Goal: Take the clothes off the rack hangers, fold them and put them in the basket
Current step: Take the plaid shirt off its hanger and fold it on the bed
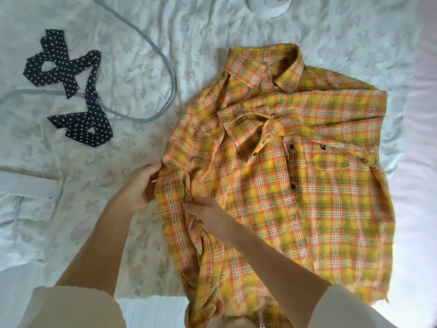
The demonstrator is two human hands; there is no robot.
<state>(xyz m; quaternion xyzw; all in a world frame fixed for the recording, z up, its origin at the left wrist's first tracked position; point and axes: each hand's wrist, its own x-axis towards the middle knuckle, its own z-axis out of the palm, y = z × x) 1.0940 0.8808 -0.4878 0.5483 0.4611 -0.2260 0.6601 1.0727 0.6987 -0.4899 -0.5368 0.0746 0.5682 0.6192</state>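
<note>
Matt woven cloth shirt (307, 185) lies on a crinkled cotton-like sheet (118, 162).

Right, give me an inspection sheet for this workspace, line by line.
Surface: bed sheet, pale floral, wrinkled.
Job's things: plaid shirt lying flat, collar away from the person, sleeve folded across the chest; no basket or hangers seen.
Clutter: dark polka-dot fabric strip at the far left; white round object at the top edge.
Hands: left hand pinches the shirt's left edge; right hand holds bunched fabric beside it.
Cables: grey cord looping over the sheet.
Surroundings: nothing seen.
</note>
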